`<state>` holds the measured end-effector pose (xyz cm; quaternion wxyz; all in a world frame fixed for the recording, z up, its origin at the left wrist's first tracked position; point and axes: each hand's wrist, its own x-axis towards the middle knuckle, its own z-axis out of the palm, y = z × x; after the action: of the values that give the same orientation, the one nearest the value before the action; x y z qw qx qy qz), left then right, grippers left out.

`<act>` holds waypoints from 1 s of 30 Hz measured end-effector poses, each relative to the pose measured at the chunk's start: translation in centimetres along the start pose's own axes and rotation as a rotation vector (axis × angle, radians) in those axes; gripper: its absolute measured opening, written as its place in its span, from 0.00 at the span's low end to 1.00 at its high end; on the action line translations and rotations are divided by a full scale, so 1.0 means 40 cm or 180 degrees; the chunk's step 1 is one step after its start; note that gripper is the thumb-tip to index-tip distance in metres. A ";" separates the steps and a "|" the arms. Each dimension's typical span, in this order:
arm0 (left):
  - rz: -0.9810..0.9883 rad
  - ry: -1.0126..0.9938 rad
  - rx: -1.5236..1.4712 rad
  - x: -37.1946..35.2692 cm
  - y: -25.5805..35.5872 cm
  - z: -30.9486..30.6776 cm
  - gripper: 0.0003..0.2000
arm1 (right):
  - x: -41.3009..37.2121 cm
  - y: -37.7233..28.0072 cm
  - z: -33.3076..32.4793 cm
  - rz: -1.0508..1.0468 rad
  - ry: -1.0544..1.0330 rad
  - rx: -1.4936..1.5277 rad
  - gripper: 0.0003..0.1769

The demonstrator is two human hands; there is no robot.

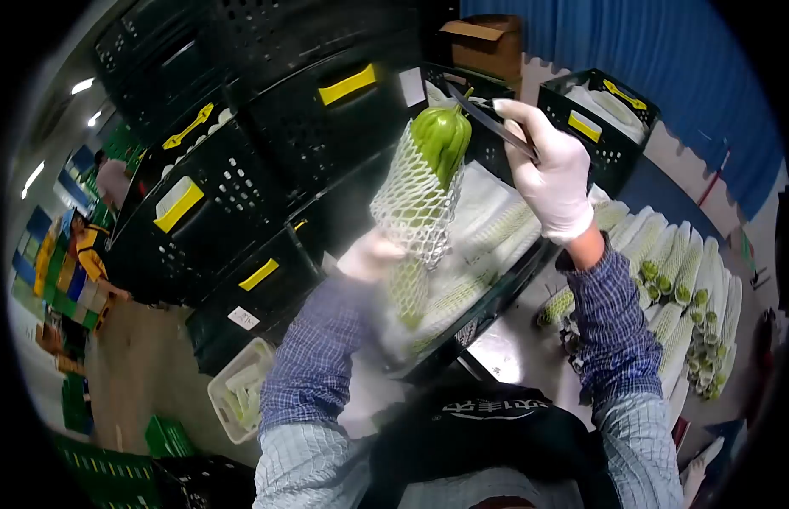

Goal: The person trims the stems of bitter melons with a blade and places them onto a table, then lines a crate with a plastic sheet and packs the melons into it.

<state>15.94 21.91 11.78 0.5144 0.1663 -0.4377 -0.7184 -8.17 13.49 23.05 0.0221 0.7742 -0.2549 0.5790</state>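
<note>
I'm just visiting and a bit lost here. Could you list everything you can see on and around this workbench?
Green vegetable: one, in white netting, upright at centre
Dark tool: one, blade-like, beside the vegetable's top
Netted vegetables: many, green and white, piled right
Open crate: one, dark, holding more netted pieces, centre
Dark crates: several, with yellow handles, stacked behind and left
Pale tub: one, lower left
Cardboard box: one, brown, top
Curtain: blue, upper right
Green crates: at least two, lower left
Other people: two, far left
Apron: one, dark, bottom
Left hand: one, pale glove, on the netting
Right hand: one, white glove, holding the tool
</note>
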 end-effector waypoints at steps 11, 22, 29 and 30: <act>0.0103 0.0298 -0.0395 -0.010 -0.010 0.035 0.36 | 0.017 0.060 0.036 -0.0406 -0.0326 -0.0344 0.19; 0.0502 0.0722 -0.0106 -0.002 0.027 0.050 0.49 | -0.089 0.216 0.022 0.1325 -0.1145 0.0667 0.12; 0.0529 0.0572 0.0974 0.014 0.030 0.088 0.49 | -0.136 0.100 0.044 0.3383 -0.2307 0.3996 0.23; 0.0681 0.0632 0.1221 0.019 0.027 0.096 0.49 | -0.145 0.096 0.053 0.3593 -0.2358 0.4340 0.23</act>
<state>13.64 22.92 14.95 0.5870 0.2835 -0.5287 -0.5437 -9.07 11.61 16.11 -0.7972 0.5175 -0.1893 0.2466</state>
